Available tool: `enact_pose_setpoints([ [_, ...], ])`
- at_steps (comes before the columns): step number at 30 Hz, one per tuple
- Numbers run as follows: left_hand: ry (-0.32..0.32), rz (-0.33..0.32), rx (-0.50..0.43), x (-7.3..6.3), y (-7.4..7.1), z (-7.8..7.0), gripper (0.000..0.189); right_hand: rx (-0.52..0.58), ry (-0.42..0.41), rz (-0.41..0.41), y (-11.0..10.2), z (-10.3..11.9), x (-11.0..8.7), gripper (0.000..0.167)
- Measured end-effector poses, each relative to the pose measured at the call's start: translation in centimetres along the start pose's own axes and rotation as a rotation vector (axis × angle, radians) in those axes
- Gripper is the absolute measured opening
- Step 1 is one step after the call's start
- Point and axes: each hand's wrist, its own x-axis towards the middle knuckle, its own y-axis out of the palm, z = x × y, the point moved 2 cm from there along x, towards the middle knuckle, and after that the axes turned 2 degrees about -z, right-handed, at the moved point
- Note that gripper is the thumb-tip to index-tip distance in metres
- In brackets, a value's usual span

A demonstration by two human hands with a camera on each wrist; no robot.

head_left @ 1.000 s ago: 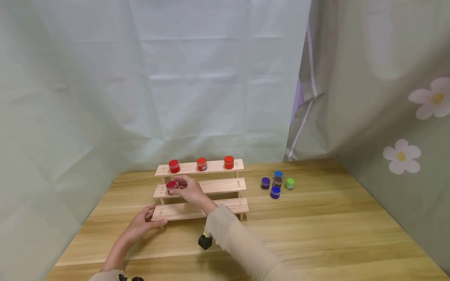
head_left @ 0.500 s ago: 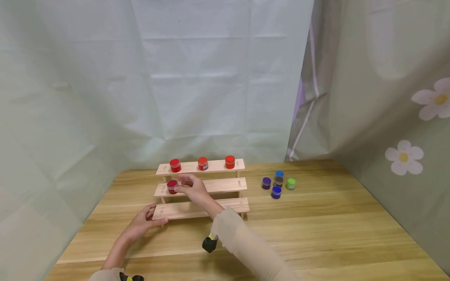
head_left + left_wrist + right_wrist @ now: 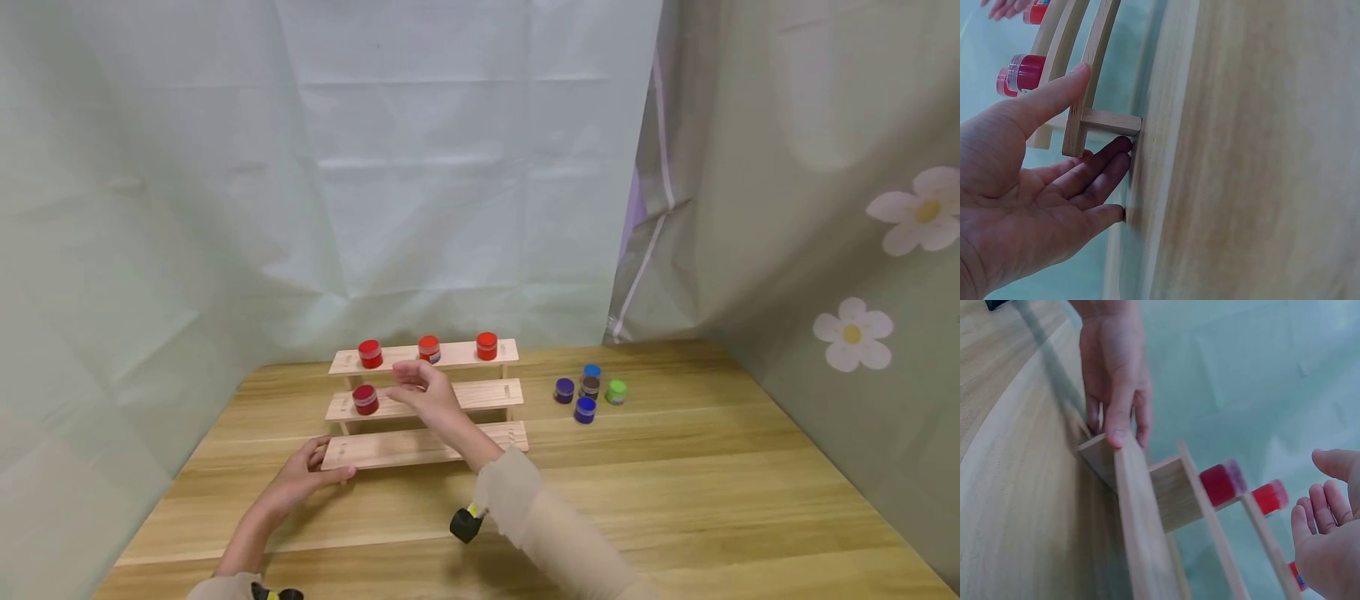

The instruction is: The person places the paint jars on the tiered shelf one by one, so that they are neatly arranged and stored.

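A three-step wooden rack point(image 3: 420, 450) stands on the table. My left hand point(image 3: 296, 479) grips the left end of its lowest step, thumb on the front edge and fingers point(image 3: 1100, 181) around the end by the leg. On the left of the middle step sits a dark red paint jar point(image 3: 365, 400), upright. My right hand point(image 3: 437, 404) hovers over that step just right of the jar, apart from it, fingers loosely bent and holding nothing. The top step carries a red jar point(image 3: 370, 354), an orange-red jar point(image 3: 429, 349) and another orange-red jar point(image 3: 487, 346).
Right of the rack, several jars cluster on the table: purple point(image 3: 564, 391), light blue point(image 3: 592, 373), brown point(image 3: 589, 388), dark blue point(image 3: 585, 410) and green point(image 3: 617, 392). Pale curtains point(image 3: 450, 208) hang behind and at both sides of the table point(image 3: 675, 500).
My right hand has let go of the dark red jar and drawn back to the right, leaving the jar on the middle step. The left hand has stayed at the rack's end.
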Motion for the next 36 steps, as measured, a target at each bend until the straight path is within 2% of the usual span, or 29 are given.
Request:
enact_pose_setpoints([
  [9,-0.006,0.005,0.012,0.0,-0.3,0.0,0.095,-0.008,-0.054,0.038,-2.3,1.4,-0.9,0.04],
  [20,-0.008,0.011,0.028,-0.2,-0.4,0.0,0.096,-0.079,-0.105,0.022,-6.3,1.2,-2.3,0.04],
  [28,0.001,0.014,0.055,-0.1,-0.6,0.1,0.096,-0.096,-0.071,-0.054,-9.4,1.4,-3.0,0.041],
  [36,-0.006,0.025,0.055,0.3,-0.3,0.0,0.096,-0.11,-0.028,-0.106,-11.8,0.5,-3.8,0.039],
])
